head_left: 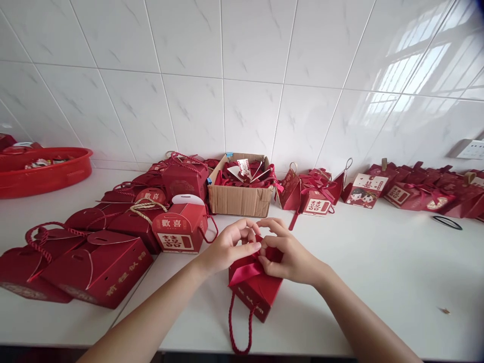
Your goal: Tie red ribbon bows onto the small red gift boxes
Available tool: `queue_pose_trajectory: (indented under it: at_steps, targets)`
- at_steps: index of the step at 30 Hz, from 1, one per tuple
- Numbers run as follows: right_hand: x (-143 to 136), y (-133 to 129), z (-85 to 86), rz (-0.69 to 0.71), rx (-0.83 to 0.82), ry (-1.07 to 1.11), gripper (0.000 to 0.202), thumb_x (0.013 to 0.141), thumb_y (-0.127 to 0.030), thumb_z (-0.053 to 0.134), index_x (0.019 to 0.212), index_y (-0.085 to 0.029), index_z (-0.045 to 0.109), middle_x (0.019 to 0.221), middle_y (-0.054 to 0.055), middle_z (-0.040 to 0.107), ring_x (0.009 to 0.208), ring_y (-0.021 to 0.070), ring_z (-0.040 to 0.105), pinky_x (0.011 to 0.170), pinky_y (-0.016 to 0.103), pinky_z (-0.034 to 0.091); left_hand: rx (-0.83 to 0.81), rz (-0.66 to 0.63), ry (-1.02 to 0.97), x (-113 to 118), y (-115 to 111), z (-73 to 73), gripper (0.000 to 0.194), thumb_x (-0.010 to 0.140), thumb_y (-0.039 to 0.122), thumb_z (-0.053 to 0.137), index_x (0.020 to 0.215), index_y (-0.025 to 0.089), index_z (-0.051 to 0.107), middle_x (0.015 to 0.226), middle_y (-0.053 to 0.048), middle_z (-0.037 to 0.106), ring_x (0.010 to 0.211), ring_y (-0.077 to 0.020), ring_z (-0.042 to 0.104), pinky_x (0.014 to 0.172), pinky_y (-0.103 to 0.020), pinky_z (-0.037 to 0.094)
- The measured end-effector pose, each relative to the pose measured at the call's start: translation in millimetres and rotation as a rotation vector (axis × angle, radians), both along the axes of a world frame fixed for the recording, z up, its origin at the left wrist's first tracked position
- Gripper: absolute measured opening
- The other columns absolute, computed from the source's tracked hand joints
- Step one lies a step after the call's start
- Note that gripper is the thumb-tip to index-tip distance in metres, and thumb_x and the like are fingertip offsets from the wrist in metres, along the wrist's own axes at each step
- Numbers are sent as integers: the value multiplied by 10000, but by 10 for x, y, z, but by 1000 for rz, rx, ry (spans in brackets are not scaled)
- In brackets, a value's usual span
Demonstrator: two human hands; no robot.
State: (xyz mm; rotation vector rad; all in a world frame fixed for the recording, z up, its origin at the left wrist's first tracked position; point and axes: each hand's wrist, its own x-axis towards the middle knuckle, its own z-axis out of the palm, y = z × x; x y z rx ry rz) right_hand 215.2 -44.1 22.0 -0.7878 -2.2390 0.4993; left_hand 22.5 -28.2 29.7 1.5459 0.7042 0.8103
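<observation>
A red gift box [260,290] with gold characters sits on the white table in front of me, a twisted red cord handle [241,348] hanging from its near side. Across its top lies a shiny red ribbon [246,273]. My left hand [236,244] is over the box top, its thumb and fingers pinched on the ribbon. From the other side my right hand [283,252] bends its fingers round the ribbon as well. The fingertips of both hands nearly meet, and they hide the part of the ribbon between them.
Several red gift boxes [102,262] crowd the left. A cardboard carton [242,201] of ribbons and tags stands by the tiled wall. More boxes [315,204] line the wall rightward, with a black loop [447,223] nearby. A red basin [45,179] is at far left.
</observation>
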Motion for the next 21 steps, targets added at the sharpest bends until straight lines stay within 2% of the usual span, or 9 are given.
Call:
queue_pose_trajectory:
  at_steps: [5, 8, 10, 12, 14, 16, 18, 20, 21]
  targets:
    - [-16, 5, 23, 36, -13, -58, 148, 671, -51, 619, 671, -184, 553, 1180, 97, 509, 1222, 258, 379, 944, 411, 443, 31, -8, 24, -4, 13, -22, 151, 812, 262, 598, 903, 203, 493, 710, 48, 484, 690, -101, 472, 683, -247, 371]
    - [9, -7, 35, -7, 41, -54, 127, 691, -82, 636, 690, -189, 568, 1183, 94, 519, 1196, 262, 413, 926, 416, 447, 55, -20, 49, -9, 3, -17, 144, 819, 256, 587, 908, 196, 491, 745, 33, 491, 709, -107, 470, 682, -247, 367]
    - [27, -44, 55, -96, 139, 15, 84, 750, -156, 643, 720, -192, 574, 1102, 93, 558, 1073, 239, 492, 871, 401, 461, 85, -24, 67, -14, -6, -10, 142, 822, 253, 585, 914, 194, 495, 782, 21, 499, 737, -112, 464, 684, -244, 367]
    - [19, -130, 92, -164, 244, 80, 90, 801, -223, 627, 732, -193, 578, 917, 73, 591, 872, 194, 540, 769, 354, 471, 128, -20, 86, -22, -9, -5, 147, 820, 262, 593, 909, 194, 497, 801, 16, 492, 762, -118, 456, 698, -243, 369]
    - [-36, -269, 132, -149, 306, 51, 96, 812, -274, 624, 762, -195, 601, 776, 46, 588, 722, 164, 530, 674, 316, 458, 167, -17, 97, -30, -5, -6, 184, 798, 288, 625, 889, 192, 498, 799, 18, 474, 777, -123, 452, 718, -246, 372]
    - [-143, -439, 138, -115, 334, -67, 192, 790, -361, 638, 881, -192, 631, 820, 62, 627, 703, 174, 535, 649, 324, 454, 187, -15, 110, -36, 2, -12, 223, 773, 312, 654, 874, 189, 497, 802, 16, 468, 785, -128, 454, 738, -253, 378]
    - [-280, -598, 84, -169, 380, -169, 314, 767, -418, 633, 959, -169, 632, 926, 96, 652, 765, 218, 550, 648, 351, 452, 195, -6, 131, -40, 5, -20, 228, 759, 300, 663, 867, 189, 496, 819, 11, 476, 801, -133, 461, 763, -264, 385]
    - [-411, -708, -22, -253, 431, -214, 346, 772, -374, 622, 1035, -148, 629, 939, 103, 659, 807, 247, 547, 664, 366, 445, 210, 5, 156, -40, 2, -24, 201, 751, 260, 659, 858, 190, 504, 832, 8, 487, 823, -139, 469, 793, -279, 390]
    - [-464, -740, -83, -308, 470, -212, 307, 787, -303, 603, 1048, -144, 631, 922, 101, 663, 791, 242, 542, 649, 359, 434, 218, 4, 167, -39, -3, -24, 189, 745, 242, 657, 850, 189, 509, 833, 8, 492, 829, -141, 474, 802, -286, 392]
